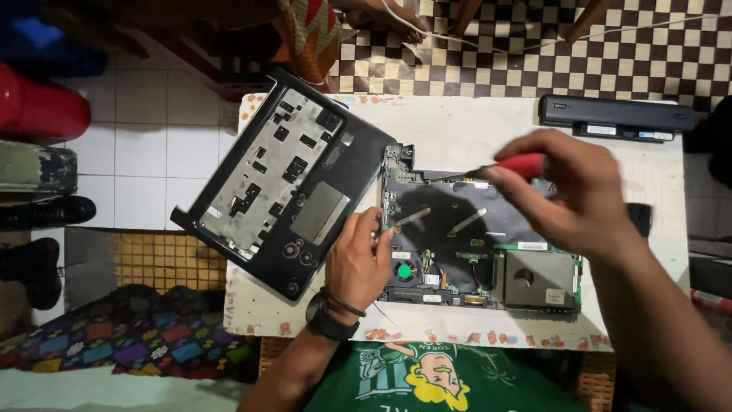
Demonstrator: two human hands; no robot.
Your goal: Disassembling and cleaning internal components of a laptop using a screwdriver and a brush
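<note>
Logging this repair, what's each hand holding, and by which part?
Right hand grips a screwdriver by its red handle. Left hand holds nothing; its fingers rest on the opened laptop base.

Red-handled screwdriver (518,165), black laptop cover (282,183), white bench (457,122) — brown-and-cream checkered floor (610,53), green fan (406,270), multicoloured patchwork rug (130,336).

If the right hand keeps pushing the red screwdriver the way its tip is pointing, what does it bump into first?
Probably the opened laptop base. The right hand holds the red-handled screwdriver with its tip aimed left and slightly down, toward the base's upper-left corner near the hinge. How high the tip sits above it is hard to judge.
</note>
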